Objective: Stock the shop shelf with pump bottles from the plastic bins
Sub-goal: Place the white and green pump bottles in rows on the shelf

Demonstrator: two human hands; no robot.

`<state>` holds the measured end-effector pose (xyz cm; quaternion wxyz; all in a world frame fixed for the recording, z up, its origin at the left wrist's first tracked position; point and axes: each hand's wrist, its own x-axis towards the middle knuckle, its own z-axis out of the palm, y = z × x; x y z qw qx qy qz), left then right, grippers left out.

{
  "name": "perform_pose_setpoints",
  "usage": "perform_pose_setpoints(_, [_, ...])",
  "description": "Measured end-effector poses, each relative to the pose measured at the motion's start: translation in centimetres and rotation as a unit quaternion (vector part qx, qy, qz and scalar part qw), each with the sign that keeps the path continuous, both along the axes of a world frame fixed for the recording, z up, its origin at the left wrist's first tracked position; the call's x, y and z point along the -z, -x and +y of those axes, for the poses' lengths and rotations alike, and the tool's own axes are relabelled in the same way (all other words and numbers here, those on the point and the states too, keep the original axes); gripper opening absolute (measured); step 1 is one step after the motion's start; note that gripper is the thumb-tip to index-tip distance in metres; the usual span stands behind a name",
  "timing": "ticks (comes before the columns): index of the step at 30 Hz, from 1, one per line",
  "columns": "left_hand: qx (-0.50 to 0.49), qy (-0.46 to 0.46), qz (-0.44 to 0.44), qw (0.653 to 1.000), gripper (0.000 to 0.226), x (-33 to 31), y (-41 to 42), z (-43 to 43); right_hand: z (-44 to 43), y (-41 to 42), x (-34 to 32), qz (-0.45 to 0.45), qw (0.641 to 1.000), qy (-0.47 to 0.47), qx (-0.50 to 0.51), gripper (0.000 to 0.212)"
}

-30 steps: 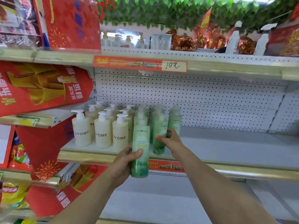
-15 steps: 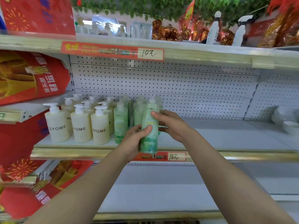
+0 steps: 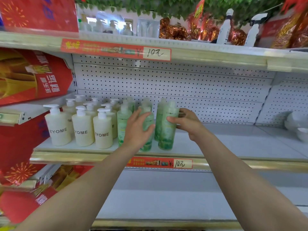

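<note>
bottles come first: the right green bottle stands upright near the front edge of the middle shelf. the right hand is clamped on it, thumb across the front and fingers round the far side. just left of it, close enough that i cannot tell whether they touch, the left green bottle also stands on the board. the left hand holds it, thumb over the front and fingers laid up its left side. a third green bottle stands further left, with more green ones behind, and then a block of cream zyome bottles fills the left end.

by my reading the stocking is partly done. the left stretch of the shelf is filled several rows deep, while the board to the right lies bare as far as some white bowls at the far right. the bins are out of view, so i cannot tell how much stock is left.

half a second ago both hands met on a single green bottle held over the shelf's front lip. now they are apart, one bottle each, and both bottles sit on the shelf.
</note>
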<state>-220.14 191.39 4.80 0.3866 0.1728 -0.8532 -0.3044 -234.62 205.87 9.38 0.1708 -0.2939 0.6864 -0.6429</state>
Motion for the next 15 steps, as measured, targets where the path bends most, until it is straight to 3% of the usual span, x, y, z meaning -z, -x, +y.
perform_pose_setpoints(3, [0.019, 0.032, -0.039, 0.999, 0.055, 1.3, 0.6, -0.4, -0.5, 0.7, 1.8, -0.004, 1.000, -0.008, 0.006, 0.044])
perform_pose_setpoints(15, [0.008, 0.049, 0.003, 0.999, 0.058, 2.8, 1.3, -0.4, -1.2, 2.6, 4.6, 0.022, 0.999, -0.035, -0.021, 0.054])
